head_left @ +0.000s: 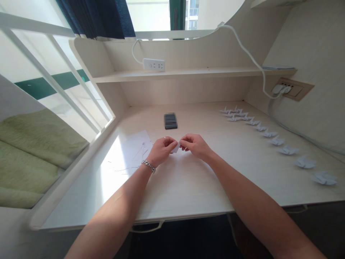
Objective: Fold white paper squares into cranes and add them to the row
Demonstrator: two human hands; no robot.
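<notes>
My left hand (161, 150) and my right hand (194, 145) meet over the middle of the pale wooden desk (188, 180). Both pinch a small piece of white folded paper (176, 147) between thumb and fingers, just above the desk. The left hand wears a ring and a metal bracelet at the wrist. A stack of white paper sheets (129, 153) lies flat directly to the left of my left hand. A row of several folded white paper cranes (269, 133) runs along the desk's right side, from the back toward the front edge.
A small dark block (170, 121) sits behind my hands. On the shelf (188, 73) lies a white power strip (153, 64). A white cable (248, 54) runs to a wall socket (292, 88) at right. A white bed rail (54, 82) and green bedding (32, 151) lie to the left.
</notes>
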